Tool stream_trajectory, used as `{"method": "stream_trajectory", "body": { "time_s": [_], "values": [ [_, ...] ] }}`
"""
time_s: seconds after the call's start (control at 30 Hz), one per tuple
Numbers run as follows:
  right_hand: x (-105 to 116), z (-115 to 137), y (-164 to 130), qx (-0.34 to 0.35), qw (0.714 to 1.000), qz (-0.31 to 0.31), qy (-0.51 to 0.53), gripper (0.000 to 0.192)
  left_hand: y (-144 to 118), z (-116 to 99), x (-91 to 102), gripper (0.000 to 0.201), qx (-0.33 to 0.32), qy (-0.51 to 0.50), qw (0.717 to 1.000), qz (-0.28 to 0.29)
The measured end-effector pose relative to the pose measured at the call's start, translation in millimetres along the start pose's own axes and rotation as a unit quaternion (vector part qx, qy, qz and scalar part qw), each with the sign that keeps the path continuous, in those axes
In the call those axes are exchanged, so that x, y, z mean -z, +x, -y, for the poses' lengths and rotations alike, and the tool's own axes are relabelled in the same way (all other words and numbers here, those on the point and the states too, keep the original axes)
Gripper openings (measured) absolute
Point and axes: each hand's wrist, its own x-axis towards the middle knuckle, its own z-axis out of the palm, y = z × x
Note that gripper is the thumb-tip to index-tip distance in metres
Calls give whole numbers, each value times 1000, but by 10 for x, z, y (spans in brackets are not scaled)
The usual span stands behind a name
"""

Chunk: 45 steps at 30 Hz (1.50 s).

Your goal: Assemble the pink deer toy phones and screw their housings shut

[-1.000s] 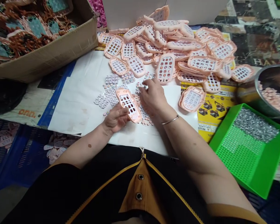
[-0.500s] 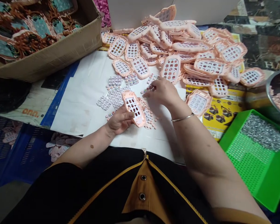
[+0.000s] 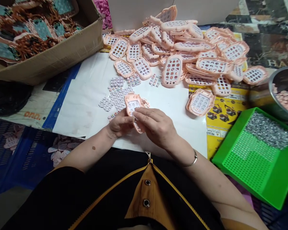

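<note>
Both of my hands meet over one pink plastic shell (image 3: 133,105), a smooth, rounded oval piece pierced with rows of small holes. My left hand (image 3: 120,124) grips it from below, fingers curled round its lower edge and thumb pressed on its side, so it sits tilted just above the white sheet (image 3: 86,95). My right hand (image 3: 156,126) lies across the lower half of the shell, fingers bent and fingertips pressing down on its face; I cannot tell whether anything is pinched under them. A thin metal bangle (image 3: 190,162) circles my right wrist.

Just beyond the shell, little keypad pieces (image 3: 116,94) lie scattered on the sheet, pale rubbery grids of tiny square buttons. Farther off, a heap of pink shells (image 3: 182,48) spreads across the table, many overlapping, all with the same glossy, perforated faces. One of them (image 3: 200,102) lies apart on a yellow printed paper (image 3: 218,123).

To my right stands a bright green plastic tray (image 3: 252,163) with a perforated floor, holding a mound of small silvery metal bits (image 3: 268,131). Beside it a steel bowl (image 3: 278,86) holds small pink pieces. At the far left a worn cardboard box (image 3: 52,54) is filled with brown and teal parts.
</note>
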Motion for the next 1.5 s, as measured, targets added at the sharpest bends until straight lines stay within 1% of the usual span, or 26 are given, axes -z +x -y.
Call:
{"method": "stream_trajectory", "body": {
  "time_s": [0.07, 0.17, 0.2, 0.23, 0.3, 0.37, 0.43, 0.47, 0.53, 0.57, 0.6, 0.63, 0.7, 0.77, 0.8, 0.83, 0.9, 0.97, 1.03, 1.13, 1.2, 1.23, 1.27, 1.33, 1.43, 1.5],
  "values": [
    [75, 2, 3, 26, 999, 45, 9, 31, -16, -16, -13, 80, -7, 8, 1000, 8],
    [151, 59, -37, 65, 994, 89, -8, 53, -34, -22, -15, 85, -20, -6, 1000, 14],
    [154, 87, -63, 72, 992, 95, -28, 56, -37, -19, -8, 85, -19, -12, 1000, 15],
    [148, 112, -92, 75, 991, 98, -50, 54, -38, -14, 3, 84, -16, -14, 1000, 14],
    [139, 122, -148, 63, 990, 89, -90, 42, -34, -5, 28, 79, -9, 0, 1000, 15],
    [182, 44, -191, 12, 989, 63, -130, 41, -24, -5, 42, 77, -2, 25, 999, 30],
    [308, -136, -233, -81, 979, 40, -182, 40, -24, -21, 33, 74, 0, 51, 998, 42],
    [399, -257, -265, -135, 967, 37, -213, 39, -31, -36, 19, 71, -8, 71, 997, 37],
    [602, -529, -364, -220, 936, 61, -267, 38, -59, -80, -19, 60, -54, 142, 988, 7],
    [699, -666, -430, -250, 920, 83, -290, 39, -76, -109, -37, 54, -85, 195, 977, -9],
    [784, -793, -504, -274, 905, 107, -308, 39, -91, -143, -50, 50, -117, 258, 959, -20],
    [854, -903, -577, -290, 894, 131, -317, 40, -102, -181, -54, 47, -146, 329, 933, -26],
    [943, -1051, -688, -293, 890, 141, -318, 43, -105, -260, -24, 44, -189, 468, 863, -33],
    [972, -1082, -697, -269, 901, 127, -315, 48, -93, -332, 61, 47, -205, 578, 788, -45],
    [967, -1055, -650, -255, 906, 123, -314, 50, -89, -361, 118, 49, -204, 618, 757, -57],
    [948, -1006, -569, -243, 909, 129, -313, 51, -89, -383, 180, 51, -198, 647, 732, -74],
    [857, -868, -324, -236, 906, 173, -306, 47, -108, -408, 297, 56, -178, 685, 699, -106],
    [678, -725, -19, -232, 900, 248, -275, 40, -145, -406, 384, 61, -154, 701, 686, -121],
    [413, -621, 281, -225, 903, 296, -216, 35, -177, -379, 435, 62, -130, 703, 689, -119],
    [-47, -562, 633, -239, 914, 298, -136, 35, -171, -311, 468, 61, -126, 704, 689, -120],
    [-292, -575, 778, -233, 920, 289, -125, 36, -127, -266, 480, 59, -144, 708, 681, -115],
    [-373, -591, 820, -233, 922, 283, -124, 36, -98, -248, 486, 58, -153, 712, 677, -108],
    [-419, -608, 842, -236, 923, 279, -122, 35, -71, -234, 491, 56, -160, 718, 670, -99],
    [-406, -629, 822, -252, 921, 270, -121, 36, -39, -219, 497, 57, -168, 739, 648, -79],
    [-187, -565, 659, -274, 917, 260, -128, 38, -90, -229, 499, 64, -175, 779, 598, -69],
    [0, -467, 515, -287, 908, 277, -126, 34, -182, -252, 506, 70, -172, 796, 576, -71]
  ]
}}
